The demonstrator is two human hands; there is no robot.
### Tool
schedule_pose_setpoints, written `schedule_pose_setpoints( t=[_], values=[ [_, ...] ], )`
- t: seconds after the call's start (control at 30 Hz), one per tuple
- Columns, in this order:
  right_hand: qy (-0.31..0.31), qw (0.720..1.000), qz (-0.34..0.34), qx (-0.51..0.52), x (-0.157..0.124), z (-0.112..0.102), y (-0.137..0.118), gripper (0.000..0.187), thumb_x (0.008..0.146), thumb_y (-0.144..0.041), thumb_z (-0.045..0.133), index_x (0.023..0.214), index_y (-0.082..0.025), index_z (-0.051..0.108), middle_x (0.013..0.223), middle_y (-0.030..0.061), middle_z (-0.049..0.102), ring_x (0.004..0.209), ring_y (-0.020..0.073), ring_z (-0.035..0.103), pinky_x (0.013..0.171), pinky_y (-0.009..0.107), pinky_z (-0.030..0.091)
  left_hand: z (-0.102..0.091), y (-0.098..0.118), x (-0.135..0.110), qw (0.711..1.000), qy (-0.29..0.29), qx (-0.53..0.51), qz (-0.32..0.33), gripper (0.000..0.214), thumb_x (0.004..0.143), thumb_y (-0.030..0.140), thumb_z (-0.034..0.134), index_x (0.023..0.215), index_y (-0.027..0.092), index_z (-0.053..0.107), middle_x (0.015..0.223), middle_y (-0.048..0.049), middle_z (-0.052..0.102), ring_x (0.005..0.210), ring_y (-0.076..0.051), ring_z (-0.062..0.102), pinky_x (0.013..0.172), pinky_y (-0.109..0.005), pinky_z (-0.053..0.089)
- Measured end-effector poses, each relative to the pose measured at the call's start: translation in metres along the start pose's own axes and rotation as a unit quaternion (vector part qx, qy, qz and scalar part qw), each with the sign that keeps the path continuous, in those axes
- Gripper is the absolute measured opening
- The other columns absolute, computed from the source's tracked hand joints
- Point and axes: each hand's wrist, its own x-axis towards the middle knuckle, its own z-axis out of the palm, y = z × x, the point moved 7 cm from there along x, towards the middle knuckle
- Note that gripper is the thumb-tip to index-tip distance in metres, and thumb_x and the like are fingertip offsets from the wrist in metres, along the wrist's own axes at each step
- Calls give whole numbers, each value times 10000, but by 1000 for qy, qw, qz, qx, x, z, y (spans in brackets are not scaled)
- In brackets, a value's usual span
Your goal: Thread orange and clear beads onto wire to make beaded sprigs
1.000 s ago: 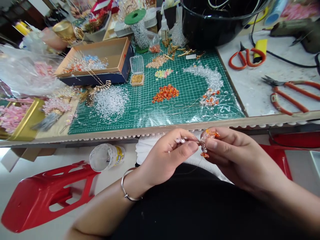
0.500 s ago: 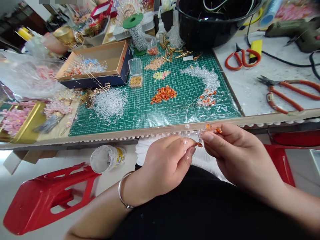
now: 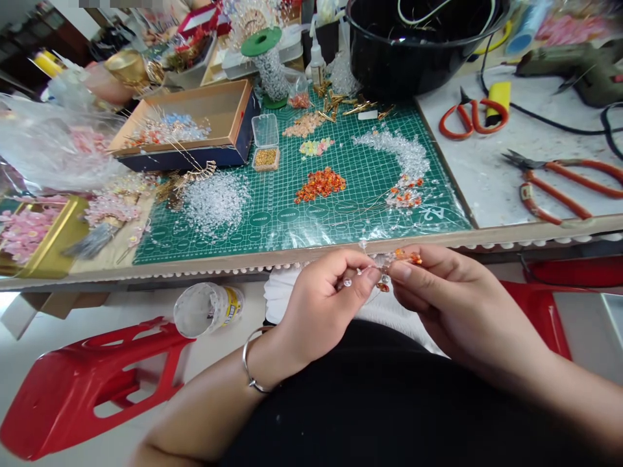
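Just in front of the table edge, my hands meet over a small beaded spray [image 3: 407,257] of orange and clear beads on thin wire. My right hand [image 3: 445,292] pinches it between thumb and fingers, with orange beads showing above the thumb. Thumb and forefinger of my left hand [image 3: 331,301] are pressed together on a fine beaded wire, a clear bead [image 3: 347,283] showing beside them. One orange bead [image 3: 383,287] hangs between the two hands. Beyond them on the green cutting mat [image 3: 272,224] lie an orange bead pile [image 3: 321,185] and a strip of clear beads [image 3: 406,152].
Red-handled pliers [image 3: 559,181] and smaller cutters [image 3: 472,120] lie at the right. A black basin [image 3: 399,61] stands behind the mat, an open box [image 3: 185,152] at the left. Below are a red stool [image 3: 58,389] and a plastic tub [image 3: 207,310].
My left hand has rolled, bringing its thumb up against the forefinger near the right thumb. The orange bead between the hands now hangs lower. My right hand stays nearly in place.
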Motion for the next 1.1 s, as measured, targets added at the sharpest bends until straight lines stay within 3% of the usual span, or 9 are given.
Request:
schedule_pose_setpoints(
  t=[0.27,0.37,0.47,0.63,0.8,0.87,0.97,1.03,1.1],
  values=[
    [26,990,2,-140,6,-6,1,299,846,-503,751,761,-220,707,597,-32,536,553,121,446,504,259,350,2,-16,8,988,-39,-129,-82,275,896,426,687,803,178,611,727,25,545,673,-103,472,639,-241,425],
    [8,993,10,-119,9,-2,1,275,866,-491,732,800,-225,710,588,-37,511,543,120,412,491,263,318,-1,-17,8,990,-36,-102,-91,305,886,458,693,791,179,616,714,29,525,661,-104,458,621,-241,415],
    [5,999,8,-53,13,3,-2,298,854,-411,753,656,-218,644,534,-50,426,527,112,359,490,264,307,-4,-14,7,995,-26,-51,-83,317,910,473,663,793,183,613,707,26,538,656,-108,476,618,-240,429],
    [37,999,-3,-5,19,3,-9,264,863,-367,743,662,-241,627,549,-50,391,507,115,305,472,276,302,-4,-6,3,997,-21,77,19,216,986,372,569,923,183,652,747,-1,640,689,-135,594,677,-269,482],
    [70,997,-22,7,25,-4,-14,238,858,-348,755,687,-241,629,583,-43,403,506,111,316,441,275,259,4,0,-6,967,-23,196,159,191,995,286,543,1058,162,674,940,-77,739,886,-197,671,852,-343,503],
    [80,996,-34,9,26,-7,-17,252,847,-341,763,670,-239,615,584,-43,401,506,109,322,438,275,245,8,-7,-7,978,-37,156,132,245,970,333,593,1138,164,644,882,-53,709,752,-162,632,761,-315,506],
    [86,995,-46,4,24,-12,-20,277,826,-362,777,654,-242,597,588,-37,409,512,113,332,440,280,246,10,-29,-7,999,-34,-19,-6,374,938,418,642,1210,177,554,779,11,611,616,-110,532,589,-241,446],
    [89,995,-54,-5,22,-15,-21,290,822,-381,771,648,-246,583,592,-34,414,515,116,333,443,280,245,10,-39,-10,994,-20,-86,-71,287,976,449,575,1077,181,549,719,34,549,605,-103,507,571,-229,420],
    [91,994,-62,-22,22,-18,-20,295,839,-375,742,642,-244,567,593,-33,417,517,115,327,453,280,244,7,-34,-13,998,-19,-31,-59,279,1028,430,469,927,183,552,699,26,538,632,-110,521,622,-246,434]
  ],
)
